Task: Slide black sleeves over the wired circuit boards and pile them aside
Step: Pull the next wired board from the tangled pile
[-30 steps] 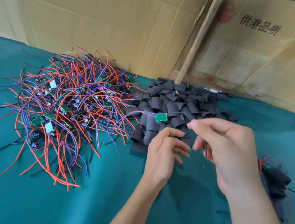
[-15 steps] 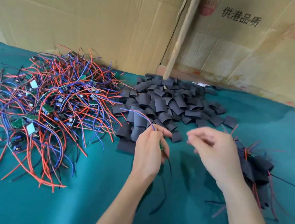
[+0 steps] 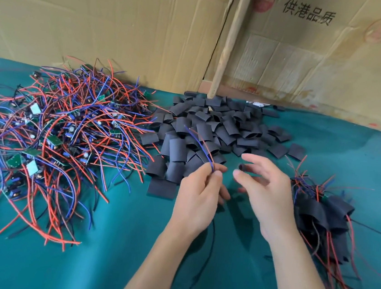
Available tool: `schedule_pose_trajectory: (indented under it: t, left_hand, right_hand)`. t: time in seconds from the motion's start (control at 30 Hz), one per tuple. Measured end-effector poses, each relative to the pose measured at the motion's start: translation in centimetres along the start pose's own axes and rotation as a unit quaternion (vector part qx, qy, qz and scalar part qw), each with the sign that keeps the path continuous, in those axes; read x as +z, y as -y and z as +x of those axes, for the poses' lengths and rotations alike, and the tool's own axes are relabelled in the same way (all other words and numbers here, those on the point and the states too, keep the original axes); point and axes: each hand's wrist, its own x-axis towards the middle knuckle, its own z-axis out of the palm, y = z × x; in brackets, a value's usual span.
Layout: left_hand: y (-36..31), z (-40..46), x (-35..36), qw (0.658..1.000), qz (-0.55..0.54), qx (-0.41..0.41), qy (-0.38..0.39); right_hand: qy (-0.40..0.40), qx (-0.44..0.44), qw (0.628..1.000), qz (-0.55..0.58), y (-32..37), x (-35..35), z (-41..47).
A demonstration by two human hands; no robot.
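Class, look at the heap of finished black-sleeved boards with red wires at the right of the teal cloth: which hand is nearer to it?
Right. The right hand hovers just left of the sleeved heap; the left hand is farther left, pinching wires.

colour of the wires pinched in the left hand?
Blue and red wires, rising from the left hand; seen in the head view.

held board: hidden inside left hand (image 3: 199, 193)
right hand (image 3: 266, 188): blurred; small dark object at fingertips unidentifiable
sleeved pile (image 3: 323, 221): wires cut off at right edge
unsleeved pile (image 3: 50, 133): cropped at left edge
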Motion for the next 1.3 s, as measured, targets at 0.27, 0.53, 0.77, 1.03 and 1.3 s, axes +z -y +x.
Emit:
schedule_pose_trajectory:
  t: [0.27, 0.53, 0.77, 1.03, 1.3]
  left_hand:
    - [-0.2, -0.3, 0.2, 0.995, 0.075, 0.070, 0.000]
    - [0.4, -0.1, 0.0, 0.993, 0.100, 0.058, 0.004]
    - [0.8, -0.1, 0.3, 0.994, 0.088, 0.059, 0.018]
    - [0.6, -0.3, 0.5, 0.986, 0.141, 0.081, 0.020]
    - [0.4, -0.4, 0.6, 0.985, 0.151, 0.083, 0.008]
  right_hand:
    - [0.144, -0.043, 0.985, 0.084, 1.5, 0.1, -1.4]
    - [0.226, -0.044, 0.972, 0.044, 1.6, -1.3, -1.2]
    - [0.169, -0.023, 0.983, 0.069, 1.4, -2.4, -1.0]
    - [-0.058, -0.168, 0.971, 0.158, 3.3, -3.4, -0.9]
    - [-0.107, -0.175, 0.973, 0.109, 3.4, -2.5, -1.4]
